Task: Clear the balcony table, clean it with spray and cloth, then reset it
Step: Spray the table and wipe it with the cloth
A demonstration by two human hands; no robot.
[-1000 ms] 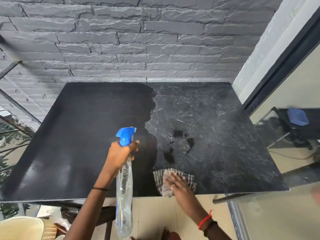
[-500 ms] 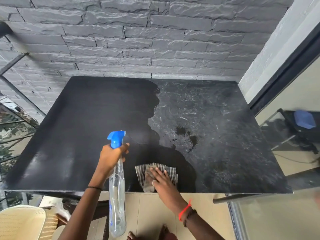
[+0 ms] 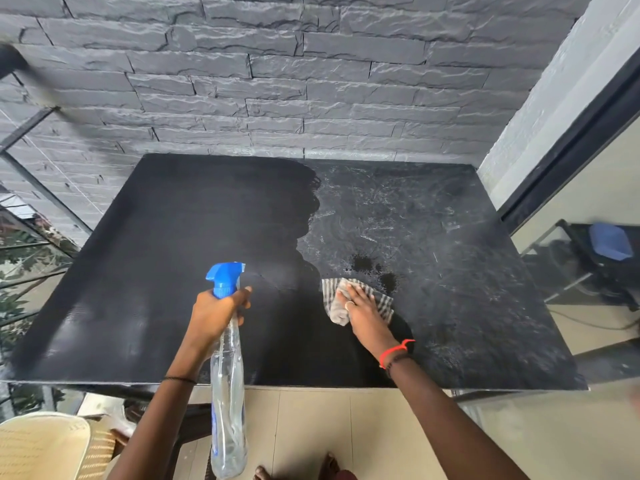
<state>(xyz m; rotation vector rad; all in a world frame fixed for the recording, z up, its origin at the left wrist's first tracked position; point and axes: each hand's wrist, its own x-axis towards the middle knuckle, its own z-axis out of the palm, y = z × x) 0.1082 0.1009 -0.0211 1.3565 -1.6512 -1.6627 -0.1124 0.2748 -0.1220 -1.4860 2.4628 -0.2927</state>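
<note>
The black stone table (image 3: 138, 271) fills the middle of the view, with nothing standing on it. Dark wet spots (image 3: 367, 265) lie right of its centre. My left hand (image 3: 216, 313) grips the neck of a clear spray bottle (image 3: 227, 393) with a blue trigger head, nozzle pointing right over the table. My right hand (image 3: 360, 306) presses flat on a striped grey cloth (image 3: 382, 303) lying on the table just below the wet spots.
A grey stone wall (image 3: 311, 81) backs the table. A cream plastic chair (image 3: 41, 445) stands at the lower left. A glass door (image 3: 588, 271) with a dark frame lies on the right. Beige floor tiles (image 3: 311, 427) and my feet show below the table's front edge.
My right hand slid the cloth left along the front edge, then up and right toward the wet spots. The spray bottle stayed in my left hand over the table.
</note>
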